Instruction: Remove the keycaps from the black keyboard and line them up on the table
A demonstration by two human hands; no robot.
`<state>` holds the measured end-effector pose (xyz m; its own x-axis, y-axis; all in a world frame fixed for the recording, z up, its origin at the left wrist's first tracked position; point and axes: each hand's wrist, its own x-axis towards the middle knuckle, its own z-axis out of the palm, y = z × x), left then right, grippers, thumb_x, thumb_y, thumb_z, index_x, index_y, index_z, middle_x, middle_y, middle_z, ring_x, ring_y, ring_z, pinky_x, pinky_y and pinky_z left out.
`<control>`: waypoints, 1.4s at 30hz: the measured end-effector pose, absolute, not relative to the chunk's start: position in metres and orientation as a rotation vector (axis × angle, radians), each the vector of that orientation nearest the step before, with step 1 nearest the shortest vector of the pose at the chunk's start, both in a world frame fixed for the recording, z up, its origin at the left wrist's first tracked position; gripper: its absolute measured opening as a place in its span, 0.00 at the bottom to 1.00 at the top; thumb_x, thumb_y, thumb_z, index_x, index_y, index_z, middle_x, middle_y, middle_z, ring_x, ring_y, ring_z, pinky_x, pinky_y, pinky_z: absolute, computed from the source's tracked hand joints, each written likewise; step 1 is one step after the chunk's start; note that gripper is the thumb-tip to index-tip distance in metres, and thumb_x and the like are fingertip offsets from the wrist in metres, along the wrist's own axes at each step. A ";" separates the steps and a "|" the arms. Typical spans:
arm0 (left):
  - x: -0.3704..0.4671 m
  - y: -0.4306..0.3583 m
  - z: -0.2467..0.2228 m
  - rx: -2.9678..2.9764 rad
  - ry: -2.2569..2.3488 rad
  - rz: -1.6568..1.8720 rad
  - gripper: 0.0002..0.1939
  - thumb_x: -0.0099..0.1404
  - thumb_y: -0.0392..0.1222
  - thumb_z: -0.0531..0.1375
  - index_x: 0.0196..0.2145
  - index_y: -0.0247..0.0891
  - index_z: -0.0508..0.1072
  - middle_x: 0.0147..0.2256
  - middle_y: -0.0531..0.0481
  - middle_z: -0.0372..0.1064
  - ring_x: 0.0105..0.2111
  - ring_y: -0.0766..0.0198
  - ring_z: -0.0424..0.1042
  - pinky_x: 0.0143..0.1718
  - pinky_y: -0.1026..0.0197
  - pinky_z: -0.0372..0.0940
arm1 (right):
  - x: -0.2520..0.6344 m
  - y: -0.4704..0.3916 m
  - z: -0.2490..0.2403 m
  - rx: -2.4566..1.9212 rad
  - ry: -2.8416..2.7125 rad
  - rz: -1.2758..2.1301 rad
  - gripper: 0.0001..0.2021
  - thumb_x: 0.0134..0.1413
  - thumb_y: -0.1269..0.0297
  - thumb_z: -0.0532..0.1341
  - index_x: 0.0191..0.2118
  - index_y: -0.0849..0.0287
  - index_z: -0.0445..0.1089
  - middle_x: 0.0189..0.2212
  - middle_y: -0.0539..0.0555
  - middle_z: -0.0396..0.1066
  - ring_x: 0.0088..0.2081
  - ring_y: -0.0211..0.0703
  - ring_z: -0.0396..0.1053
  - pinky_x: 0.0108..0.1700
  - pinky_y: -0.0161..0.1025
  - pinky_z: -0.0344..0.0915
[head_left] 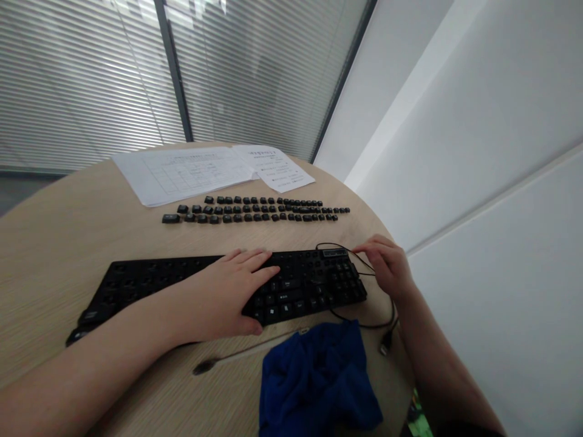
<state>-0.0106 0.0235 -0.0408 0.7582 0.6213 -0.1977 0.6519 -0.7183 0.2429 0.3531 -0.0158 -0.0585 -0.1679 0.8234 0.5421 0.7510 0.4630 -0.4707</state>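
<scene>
A black keyboard (291, 297) lies across the round wooden table, with keycaps absent from much of its left and upper parts. My left hand (228, 294) rests over its middle, fingers spread and touching it, holding nothing. At the keyboard's right end, my right hand (385, 261) is closed, its fingertips together by the thin black cable (364, 264); whether they pinch it is hard to make out. Loose black keycaps (248, 217) stand in rows beyond the keyboard. Nearer to me are a blue cloth (319, 379) and a thin brush (246, 352) with a dark tip.
Printed papers (195, 170) lie at the far side of the table (54, 243). A USB plug (385, 346) is near the right edge. Behind stand windows with blinds (255, 73), and a white wall (501, 152) is close on the right.
</scene>
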 end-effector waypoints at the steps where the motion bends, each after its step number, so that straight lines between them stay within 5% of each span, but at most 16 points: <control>1: -0.011 0.023 -0.041 2.652 0.989 -0.143 0.52 0.55 0.54 0.73 0.72 0.38 0.63 0.76 0.31 0.44 0.74 0.35 0.50 0.74 0.37 0.48 | 0.354 -0.017 -0.059 -1.291 -1.819 0.086 0.22 0.75 0.54 0.51 0.36 0.54 0.79 0.31 0.55 0.72 0.34 0.47 0.71 0.37 0.45 0.67; 6: -0.012 0.023 -0.042 2.638 0.998 -0.124 0.52 0.54 0.54 0.73 0.72 0.38 0.64 0.75 0.31 0.45 0.74 0.35 0.51 0.74 0.38 0.47 | 0.356 -0.021 -0.062 -1.318 -1.426 0.118 0.30 0.74 0.42 0.43 0.33 0.54 0.75 0.27 0.54 0.68 0.30 0.47 0.67 0.30 0.42 0.63; 14: -0.010 0.023 -0.041 2.664 0.998 -0.134 0.51 0.55 0.54 0.73 0.72 0.38 0.63 0.75 0.31 0.45 0.74 0.35 0.51 0.73 0.37 0.48 | 0.331 -0.013 -0.066 -1.511 -1.563 0.360 0.31 0.68 0.33 0.50 0.25 0.54 0.64 0.16 0.46 0.56 0.19 0.38 0.55 0.21 0.36 0.51; 25: -0.012 0.025 -0.048 2.671 0.969 -0.114 0.52 0.55 0.56 0.72 0.73 0.38 0.62 0.76 0.31 0.44 0.74 0.34 0.50 0.73 0.36 0.48 | 0.320 -0.016 -0.052 -1.632 -1.661 0.307 0.25 0.70 0.44 0.53 0.24 0.53 0.64 0.14 0.46 0.56 0.18 0.39 0.54 0.21 0.38 0.49; 42: -0.012 0.026 -0.053 2.663 0.932 -0.034 0.51 0.54 0.56 0.73 0.71 0.38 0.65 0.75 0.32 0.46 0.74 0.33 0.51 0.73 0.36 0.48 | 0.314 -0.007 -0.040 -1.704 -1.886 0.246 0.25 0.72 0.47 0.50 0.24 0.53 0.63 0.16 0.48 0.60 0.20 0.40 0.59 0.25 0.39 0.53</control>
